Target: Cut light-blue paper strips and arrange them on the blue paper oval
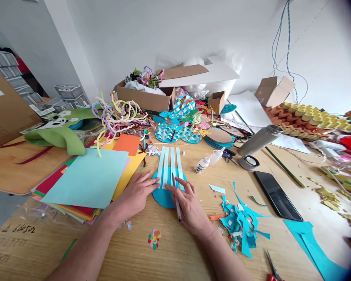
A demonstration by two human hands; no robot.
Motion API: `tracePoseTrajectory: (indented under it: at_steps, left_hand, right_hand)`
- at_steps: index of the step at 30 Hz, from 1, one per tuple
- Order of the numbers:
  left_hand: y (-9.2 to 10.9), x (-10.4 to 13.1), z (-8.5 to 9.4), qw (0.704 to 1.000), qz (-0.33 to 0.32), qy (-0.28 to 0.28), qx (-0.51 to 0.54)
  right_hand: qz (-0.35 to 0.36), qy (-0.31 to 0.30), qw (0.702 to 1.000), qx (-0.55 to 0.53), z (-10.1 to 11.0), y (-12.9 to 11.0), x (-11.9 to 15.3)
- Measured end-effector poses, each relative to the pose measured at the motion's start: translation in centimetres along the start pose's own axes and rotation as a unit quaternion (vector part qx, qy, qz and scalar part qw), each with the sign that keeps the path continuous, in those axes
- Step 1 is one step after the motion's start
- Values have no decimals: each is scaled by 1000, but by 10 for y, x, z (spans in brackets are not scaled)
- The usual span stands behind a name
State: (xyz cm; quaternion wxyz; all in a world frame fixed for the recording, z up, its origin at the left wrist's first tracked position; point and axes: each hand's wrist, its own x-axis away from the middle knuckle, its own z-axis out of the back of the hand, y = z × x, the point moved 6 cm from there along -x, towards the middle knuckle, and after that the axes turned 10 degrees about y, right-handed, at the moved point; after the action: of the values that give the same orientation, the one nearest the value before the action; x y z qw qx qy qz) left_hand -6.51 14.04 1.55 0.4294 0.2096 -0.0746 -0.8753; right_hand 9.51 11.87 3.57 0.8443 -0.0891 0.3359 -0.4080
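A round blue paper disc [164, 199] lies on the table in front of me, with several pale blue paper strips [165, 160] laid side by side across it and reaching past its far edge. My left hand [139, 192] rests flat at the disc's left side, fingers stretched out, tips at the leftmost strip. From the right, my right hand [188, 201] holds a grey pen [177, 203] between its fingers, while its fingertips touch the strips. The pen's upper part lies over the strips, pointing away from me.
Left stands a stack of coloured paper [87, 179]. Two white glue bottles [202, 164], a grey flask [260, 140], a phone [277, 195], blue paper scraps [242, 222] and scissors [272, 267] lie right. Paper dots [154, 239] lie near me; decorated blue pieces [178, 128] lie behind.
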Motion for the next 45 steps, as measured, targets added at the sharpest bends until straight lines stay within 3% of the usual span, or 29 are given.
tracePoseTrajectory:
  at_steps: [21,29,37,41,45]
  left_hand:
    - [2,-1,2,1000,4,5,-6]
    - [1,-1,1,1000,11,3,-3]
    - [5,-2,6,1000,21,-9,3]
    - [5,-3,6,1000,25,-14,8]
    - [5,-2,7,1000,22,-8,8]
  right_hand:
    - [-1,3,1000,11,-1,7,3]
    - [-48,46,996,-64,5,5,0]
    - [-168,146,958,-178,5,16,5]
    - [-261,204,918,-217,7,29,13]
    - [-296,284,878,-246,17,39,18]
